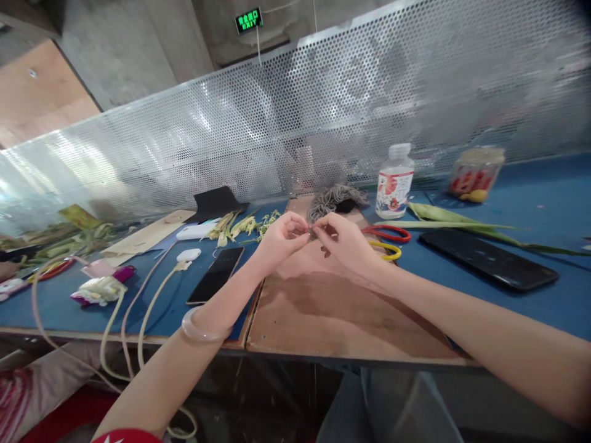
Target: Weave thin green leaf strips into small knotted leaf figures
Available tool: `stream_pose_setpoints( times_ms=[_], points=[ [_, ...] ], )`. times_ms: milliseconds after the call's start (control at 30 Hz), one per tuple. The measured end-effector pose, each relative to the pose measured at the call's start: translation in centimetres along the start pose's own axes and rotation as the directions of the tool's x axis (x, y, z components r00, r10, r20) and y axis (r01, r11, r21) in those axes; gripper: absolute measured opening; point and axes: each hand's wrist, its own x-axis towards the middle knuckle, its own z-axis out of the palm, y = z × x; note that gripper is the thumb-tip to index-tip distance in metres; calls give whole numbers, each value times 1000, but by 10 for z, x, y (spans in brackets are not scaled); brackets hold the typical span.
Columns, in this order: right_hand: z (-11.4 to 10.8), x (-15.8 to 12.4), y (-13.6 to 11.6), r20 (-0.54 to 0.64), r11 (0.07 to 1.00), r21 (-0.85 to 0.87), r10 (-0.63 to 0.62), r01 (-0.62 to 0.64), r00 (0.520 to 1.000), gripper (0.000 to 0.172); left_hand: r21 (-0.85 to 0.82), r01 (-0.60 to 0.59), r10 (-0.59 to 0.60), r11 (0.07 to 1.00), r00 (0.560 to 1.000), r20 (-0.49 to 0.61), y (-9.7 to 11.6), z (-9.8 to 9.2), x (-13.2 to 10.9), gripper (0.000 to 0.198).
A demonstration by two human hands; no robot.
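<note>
Head view: left hand (282,237) and right hand (345,241) meet above the table (300,314), fingertips pinching a tiny item (311,232) too small to identify, just in front of a grey yarn bundle (330,201); a labelled plastic bottle (394,184) stands upright to the right

The worktop (558,178) is blue, with a bare brown wooden panel (318,335) set into its middle. A bundle of grey cord (331,198) lies at the panel's back. Right of the panel stand a clear labelled bottle (394,187) and, farther along, a lidded jar (478,171) with red and yellow contents. In front of them lie a long green leaf (447,215) and a black smartphone (489,258), with a red loop (394,239) and a yellow loop (393,250) near the panel's edge. On the left lie a dark phone (216,275), a white charger (188,256), pale plant pieces (226,229) and a tan sheet (148,235); pale cables (146,307) hang over the front edge.
</note>
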Motion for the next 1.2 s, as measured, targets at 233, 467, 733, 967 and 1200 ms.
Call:
stream_pose_setpoints(
  times_ms=[233,467,733,967,1200],
  points=[
    [-1,0,0,35,992,92,82,-85,996,16,106,-23,24,994,1000,-10,-1,-1,0,14],
    [-4,1,-5,68,980,158,113,-122,991,15,114,-50,55,992,998,-42,-3,-1,0,15],
    [-2,1,-3,71,967,222,115,-128,991,19,130,-43,52,991,996,-68,-2,0,1,14],
    [-4,1,-7,92,954,245,151,-170,984,19,162,-4,20,987,995,-100,-1,1,2,15],
    [-4,2,-7,126,922,312,201,-231,972,21,135,48,-33,990,993,-110,4,0,3,12]
  ],
)
